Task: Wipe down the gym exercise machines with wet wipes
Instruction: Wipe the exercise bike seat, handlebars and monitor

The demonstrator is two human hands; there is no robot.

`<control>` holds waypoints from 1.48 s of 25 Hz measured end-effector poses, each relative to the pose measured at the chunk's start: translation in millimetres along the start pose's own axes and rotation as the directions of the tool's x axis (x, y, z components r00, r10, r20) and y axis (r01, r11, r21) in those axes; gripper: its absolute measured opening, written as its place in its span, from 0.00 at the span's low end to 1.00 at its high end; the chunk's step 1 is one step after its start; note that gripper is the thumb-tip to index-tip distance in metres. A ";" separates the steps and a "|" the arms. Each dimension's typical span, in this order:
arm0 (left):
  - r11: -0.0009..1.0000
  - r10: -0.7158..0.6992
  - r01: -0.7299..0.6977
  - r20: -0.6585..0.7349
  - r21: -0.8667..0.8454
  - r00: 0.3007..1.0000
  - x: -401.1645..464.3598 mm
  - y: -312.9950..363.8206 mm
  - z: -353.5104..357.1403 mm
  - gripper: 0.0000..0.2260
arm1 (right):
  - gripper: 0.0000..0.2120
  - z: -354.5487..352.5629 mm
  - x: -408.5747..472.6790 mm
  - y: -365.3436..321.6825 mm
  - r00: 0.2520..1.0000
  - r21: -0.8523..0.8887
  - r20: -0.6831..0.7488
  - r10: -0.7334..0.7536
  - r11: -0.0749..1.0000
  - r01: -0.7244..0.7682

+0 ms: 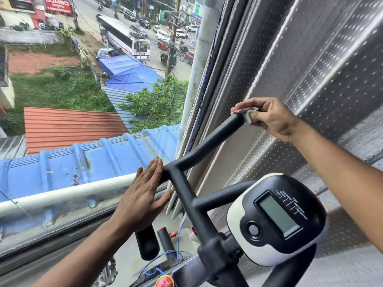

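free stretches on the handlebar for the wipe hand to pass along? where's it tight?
Open run: the bare black bar between the right hand, gripping the wet wipe at the bar's end, and the centre junction. Tight: the junction itself, where the left hand lies flat with straight fingers, and the lower stem beside the console.

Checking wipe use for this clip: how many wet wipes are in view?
1. The wet wipe is gripped in the right hand at the handlebar end. The left hand lies flat, holding none; others may be out of view.
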State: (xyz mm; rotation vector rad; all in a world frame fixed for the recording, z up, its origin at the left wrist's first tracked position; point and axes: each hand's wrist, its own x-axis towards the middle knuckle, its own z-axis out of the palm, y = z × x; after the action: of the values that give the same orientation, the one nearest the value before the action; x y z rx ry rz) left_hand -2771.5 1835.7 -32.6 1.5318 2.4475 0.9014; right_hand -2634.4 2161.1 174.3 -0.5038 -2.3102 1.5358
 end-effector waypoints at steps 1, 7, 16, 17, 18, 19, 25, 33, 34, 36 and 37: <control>1.000 0.001 -0.001 -0.003 -0.005 1.000 -0.1 0.1 0.1 0.39 | 0.16 4.9 -5.9 -0.1 0.998 -0.102 -0.035 -0.056 0.993 0.053; 1.000 0.005 -0.005 -0.015 -0.001 1.000 -0.2 -3.0 3.4 0.39 | 0.15 29.0 -46.0 41.5 0.777 -0.677 0.093 -0.622 0.533 0.507; 1.000 0.014 -0.015 -0.043 -0.021 0.999 0.0 -4.7 5.0 0.40 | 0.08 49.2 -54.0 73.9 0.861 -0.220 -0.502 -0.075 0.975 -0.044; 0.999 0.014 -0.015 -0.040 -0.028 0.999 0.1 -4.4 4.9 0.39 | 0.09 50.5 -48.4 69.0 0.829 -0.089 -0.558 -0.017 0.995 -0.039; 0.999 0.013 -0.015 -0.038 -0.034 0.999 0.1 -4.2 4.8 0.39 | 0.11 51.3 -42.7 64.1 0.806 0.010 -0.592 0.014 1.000 -0.010; 0.999 0.011 -0.013 -0.039 -0.037 0.999 -0.2 -4.4 5.0 0.38 | 0.12 53.0 -37.6 58.4 0.796 0.076 -0.605 0.025 0.997 0.026; 0.999 0.012 -0.014 -0.055 -0.038 0.998 -0.6 -6.5 7.3 0.38 | 0.09 70.9 -43.8 56.6 0.878 0.097 -0.479 -0.020 0.992 0.076; 0.999 0.010 -0.012 -0.070 -0.031 0.998 -0.8 -4.8 7.7 0.38 | 0.12 137.0 -40.2 99.4 0.912 0.286 -0.327 0.247 0.946 -0.154; 1.000 0.007 -0.009 -0.067 -0.030 0.998 -0.7 -4.9 7.4 0.38 | 0.11 138.9 -38.8 100.9 0.912 0.351 -0.299 0.282 0.921 -0.170; 1.000 0.005 -0.007 -0.059 -0.023 0.998 -1.7 -5.0 7.1 0.38 | 0.11 149.1 -40.0 103.0 0.923 0.375 -0.214 0.318 0.900 -0.223; 1.000 0.006 -0.007 -0.054 -0.019 0.999 -2.1 -4.9 6.6 0.38 | 0.11 157.4 -42.6 106.8 0.932 0.326 -0.175 0.316 0.912 -0.248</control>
State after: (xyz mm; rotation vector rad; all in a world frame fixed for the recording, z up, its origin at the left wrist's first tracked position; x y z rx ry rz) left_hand -2771.7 1835.2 -41.1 1.5303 2.4637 0.9766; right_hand -2655.3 2052.0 14.1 -0.9115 -1.8513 1.8148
